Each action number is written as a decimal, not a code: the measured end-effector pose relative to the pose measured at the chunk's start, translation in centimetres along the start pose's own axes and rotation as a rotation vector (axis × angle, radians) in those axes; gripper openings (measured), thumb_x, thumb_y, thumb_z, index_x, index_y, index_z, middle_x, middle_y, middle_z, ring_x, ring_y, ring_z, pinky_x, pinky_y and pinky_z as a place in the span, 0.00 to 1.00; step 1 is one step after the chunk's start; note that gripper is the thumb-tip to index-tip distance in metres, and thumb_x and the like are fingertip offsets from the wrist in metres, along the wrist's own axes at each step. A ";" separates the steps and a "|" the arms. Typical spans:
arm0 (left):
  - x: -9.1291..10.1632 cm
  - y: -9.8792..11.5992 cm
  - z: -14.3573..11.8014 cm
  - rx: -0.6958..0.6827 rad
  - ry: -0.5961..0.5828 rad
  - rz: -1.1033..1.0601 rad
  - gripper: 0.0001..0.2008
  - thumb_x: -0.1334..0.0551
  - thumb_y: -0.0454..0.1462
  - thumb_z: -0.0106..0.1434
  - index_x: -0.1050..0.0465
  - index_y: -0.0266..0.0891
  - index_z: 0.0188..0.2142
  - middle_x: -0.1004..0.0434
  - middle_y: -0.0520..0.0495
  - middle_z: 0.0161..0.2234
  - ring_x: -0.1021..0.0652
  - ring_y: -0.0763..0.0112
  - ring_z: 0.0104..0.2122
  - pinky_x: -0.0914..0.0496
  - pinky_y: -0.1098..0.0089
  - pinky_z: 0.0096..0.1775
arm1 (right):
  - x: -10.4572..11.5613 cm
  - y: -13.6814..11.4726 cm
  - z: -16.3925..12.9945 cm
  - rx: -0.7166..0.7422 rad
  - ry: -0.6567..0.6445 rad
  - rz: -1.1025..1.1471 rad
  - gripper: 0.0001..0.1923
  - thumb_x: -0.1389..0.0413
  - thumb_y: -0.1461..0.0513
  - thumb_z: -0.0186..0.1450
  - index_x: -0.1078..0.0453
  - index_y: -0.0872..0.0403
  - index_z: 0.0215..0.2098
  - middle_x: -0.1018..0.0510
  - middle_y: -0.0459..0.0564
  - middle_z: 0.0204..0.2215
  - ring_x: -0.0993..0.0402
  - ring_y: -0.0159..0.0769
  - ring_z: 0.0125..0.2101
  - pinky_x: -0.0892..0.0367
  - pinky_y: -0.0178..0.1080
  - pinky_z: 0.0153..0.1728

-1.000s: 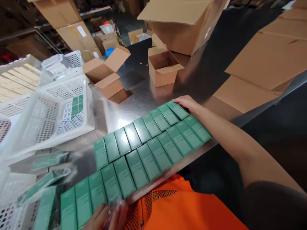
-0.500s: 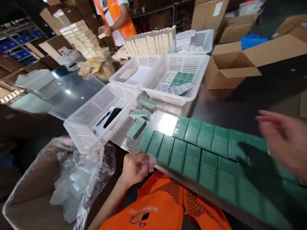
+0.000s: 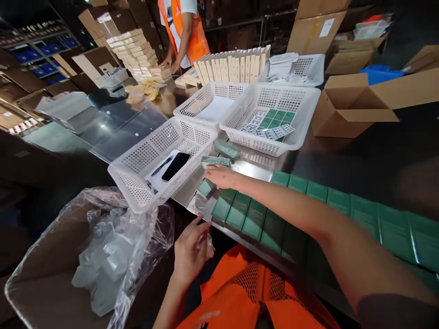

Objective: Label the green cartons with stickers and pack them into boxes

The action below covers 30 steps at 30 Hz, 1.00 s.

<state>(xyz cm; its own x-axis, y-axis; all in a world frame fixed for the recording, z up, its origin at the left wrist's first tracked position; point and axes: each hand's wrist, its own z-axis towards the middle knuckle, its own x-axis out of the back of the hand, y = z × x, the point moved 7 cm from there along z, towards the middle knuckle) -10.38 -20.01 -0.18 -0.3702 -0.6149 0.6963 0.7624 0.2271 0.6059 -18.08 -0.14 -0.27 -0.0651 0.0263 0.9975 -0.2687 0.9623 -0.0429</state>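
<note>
My left hand (image 3: 192,249) is closed around a crumpled piece of clear plastic wrap (image 3: 206,246), just off the table's near edge. Stretched across the rows, my right hand (image 3: 221,177) lies over a small green box (image 3: 206,187), fingers extended; its thumb is hard to make out. Right behind the fingers is a green box in clear film (image 3: 216,161), and another wrapped green box (image 3: 227,149) lies farther back. Two rows of green boxes (image 3: 236,210) stand side by side along the table, partly covered by my right forearm.
White perforated baskets stand behind: one with a black phone (image 3: 175,166), one with green boxes and label strips (image 3: 274,132). An open carton (image 3: 346,109) is at right. At lower left, a lined bin (image 3: 44,256) holds clear plastic. A co-worker (image 3: 185,36) stands across the table.
My right hand has swept left from the far right end of the rows to the loose green boxes. My left hand has drawn slightly down, still with the plastic. The view has shifted.
</note>
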 end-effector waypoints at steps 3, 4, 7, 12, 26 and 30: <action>0.8 -1.1 -0.2 0.035 0.028 -0.042 0.18 0.46 0.30 0.68 0.22 0.42 0.52 0.17 0.43 0.46 0.17 0.65 0.45 0.21 0.68 0.44 | 1.1 0.2 -1.0 0.035 0.018 -0.048 0.23 0.39 0.76 0.58 0.24 0.55 0.50 0.21 0.56 0.46 0.27 0.48 0.49 0.34 0.51 0.53; 1.1 -1.5 0.0 0.071 0.061 -0.052 0.16 0.45 0.32 0.69 0.21 0.42 0.50 0.17 0.44 0.43 0.16 0.65 0.42 0.21 0.68 0.41 | 1.9 -0.1 -2.0 0.050 0.045 -0.070 0.25 0.42 0.77 0.60 0.26 0.54 0.53 0.22 0.56 0.49 0.28 0.47 0.51 0.37 0.54 0.55; 1.6 -2.4 1.3 0.216 0.190 -0.058 0.13 0.38 0.43 0.68 0.20 0.39 0.45 0.17 0.44 0.37 0.17 0.62 0.36 0.22 0.66 0.38 | 5.0 -2.4 -6.7 0.127 0.215 -0.143 0.21 0.48 0.75 0.67 0.26 0.50 0.52 0.25 0.54 0.52 0.36 0.49 0.57 0.40 0.59 0.57; -2.0 2.2 7.1 0.057 -0.017 -0.285 0.26 0.27 0.50 0.55 0.21 0.41 0.50 0.18 0.42 0.45 0.18 0.54 0.44 0.23 0.60 0.44 | 8.3 -7.2 -16.6 0.228 0.507 -0.113 0.10 0.48 0.66 0.72 0.26 0.49 0.45 0.26 0.50 0.56 0.42 0.46 0.65 0.32 0.47 0.56; -15.7 12.7 9.3 -0.002 -0.487 -0.722 0.26 0.27 0.46 0.52 0.23 0.39 0.48 0.18 0.44 0.41 0.20 0.64 0.35 0.26 0.68 0.37 | 0.6 -4.6 -35.8 -0.884 1.040 0.774 0.22 0.35 0.48 0.64 0.24 0.50 0.51 0.18 0.53 0.41 0.20 0.41 0.39 0.24 0.43 0.43; -16.7 12.8 9.4 -0.002 -0.540 -0.585 0.21 0.30 0.47 0.55 0.22 0.38 0.44 0.20 0.49 0.30 0.25 0.70 0.26 0.31 0.72 0.30 | -1.7 -3.9 -36.1 -0.952 0.961 0.826 0.21 0.36 0.48 0.64 0.25 0.52 0.48 0.19 0.53 0.40 0.21 0.40 0.38 0.25 0.42 0.42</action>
<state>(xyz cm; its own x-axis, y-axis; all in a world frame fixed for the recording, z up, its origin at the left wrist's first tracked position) 0.54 0.23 -0.44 -0.9167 -0.1826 0.3555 0.3651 -0.0210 0.9307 17.74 5.84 0.20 0.8239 0.4054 0.3961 0.2312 0.3977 -0.8879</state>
